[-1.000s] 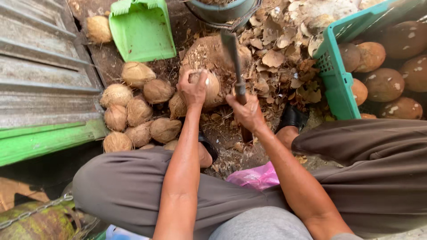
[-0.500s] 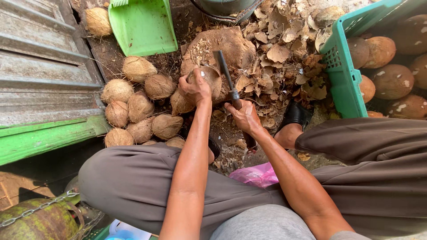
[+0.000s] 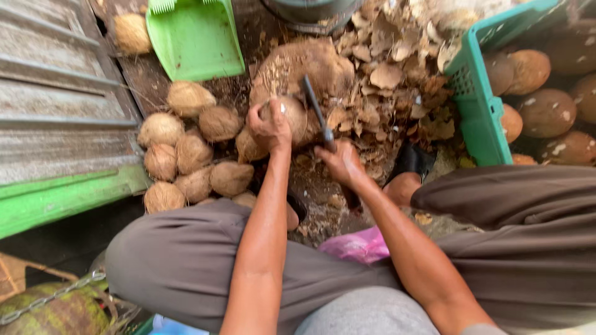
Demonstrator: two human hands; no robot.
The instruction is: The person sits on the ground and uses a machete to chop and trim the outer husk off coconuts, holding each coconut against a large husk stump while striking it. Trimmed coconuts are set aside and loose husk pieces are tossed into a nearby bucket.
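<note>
Green crate point(image 3: 478, 105) right, husked pile point(image 3: 186, 155) left. Blade point(image 3: 316, 111) has swung down since a second ago, now against the coconut point(image 3: 295, 118). Left hand point(image 3: 270, 124) clamps the coconut on the stump; right hand point(image 3: 341, 162) grips the handle.

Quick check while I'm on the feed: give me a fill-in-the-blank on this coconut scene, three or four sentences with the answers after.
1. The left hand steadies a coconut on top of a brown ____.
2. The right hand grips a dark ____ with its edge against that coconut.
3. The crate of smoother coconuts at the right is ____ in colour.
4. The green dustpan lies above the pile of husky coconuts, on the person's ____ side.

Missing words: stump; blade; green; left
</note>
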